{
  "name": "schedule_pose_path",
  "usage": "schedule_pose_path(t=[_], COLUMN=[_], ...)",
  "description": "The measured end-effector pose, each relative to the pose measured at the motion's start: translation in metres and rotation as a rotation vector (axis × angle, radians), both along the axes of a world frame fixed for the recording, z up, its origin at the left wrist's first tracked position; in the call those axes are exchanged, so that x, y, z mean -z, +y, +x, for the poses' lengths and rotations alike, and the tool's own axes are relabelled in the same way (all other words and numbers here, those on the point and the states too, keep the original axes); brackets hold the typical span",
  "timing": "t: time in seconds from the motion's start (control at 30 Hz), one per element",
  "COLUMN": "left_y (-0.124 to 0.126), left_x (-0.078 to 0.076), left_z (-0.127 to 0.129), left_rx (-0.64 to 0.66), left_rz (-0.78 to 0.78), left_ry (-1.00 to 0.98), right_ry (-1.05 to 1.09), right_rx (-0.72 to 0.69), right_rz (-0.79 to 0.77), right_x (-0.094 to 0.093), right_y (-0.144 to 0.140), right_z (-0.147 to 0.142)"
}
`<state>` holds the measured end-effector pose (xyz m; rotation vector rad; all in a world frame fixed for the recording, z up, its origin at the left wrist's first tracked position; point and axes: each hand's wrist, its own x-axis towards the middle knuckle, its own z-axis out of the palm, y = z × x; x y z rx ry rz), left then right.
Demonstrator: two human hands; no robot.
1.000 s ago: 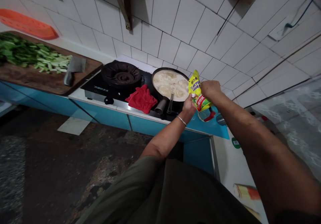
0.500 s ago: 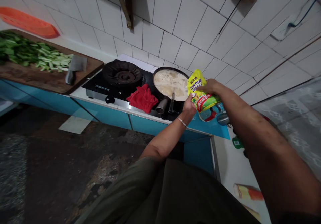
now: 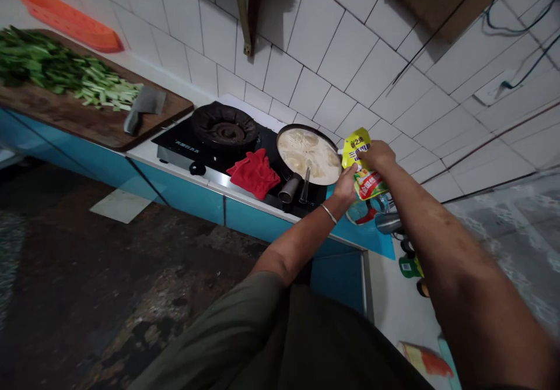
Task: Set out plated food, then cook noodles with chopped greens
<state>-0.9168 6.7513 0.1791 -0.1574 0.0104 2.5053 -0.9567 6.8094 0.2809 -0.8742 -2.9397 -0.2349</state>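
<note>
A yellow seasoning pouch (image 3: 371, 185) with printed characters is held between my two hands, just right of the pan. My left hand (image 3: 347, 185) grips its lower left side. My right hand (image 3: 380, 158) is closed over its upper right part, and some of those fingers are hidden. The top of the pouch leans toward the rim of a pan (image 3: 289, 171) full of milky, bubbling broth (image 3: 301, 151). A metal utensil handle (image 3: 305, 190) sticks out of the broth. Beside it is the pan's stubby hollow handle (image 3: 289, 189).
A red cloth (image 3: 255, 174) lies on the black gas stove (image 3: 179, 143), near the unused burner (image 3: 225, 127). On the left, a cutting board (image 3: 100, 125) bears chopped greens (image 3: 48, 66) and a cleaver (image 3: 151, 101). Jars and a metal cup (image 3: 387, 222) stand right of the pan.
The camera view has shifted, so the stove and pan appear further right. Both hands keep hold of the pouch, which stays beside the pan's right rim.
</note>
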Motion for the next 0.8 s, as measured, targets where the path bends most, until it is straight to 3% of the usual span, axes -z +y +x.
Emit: schedule_pose_path(t=[0.4,0.57,0.8], left_y=[0.003,-0.004,-0.005], left_x=[-0.03,-0.032,-0.029], left_z=[-0.007,-0.012,-0.012], left_rx=[0.009,0.058,0.016], left_rz=[0.121,0.119,0.104], left_ry=[-0.037,-0.053,-0.07], right_ry=[-0.028,-0.055,-0.108], right_rx=[-0.157,-0.184,-0.221], right_rz=[0.328,0.374,0.409], right_x=[-0.023,-0.028,-0.025], right_y=[-0.014,-0.015,-0.023], right_z=[0.0,-0.003,-0.007])
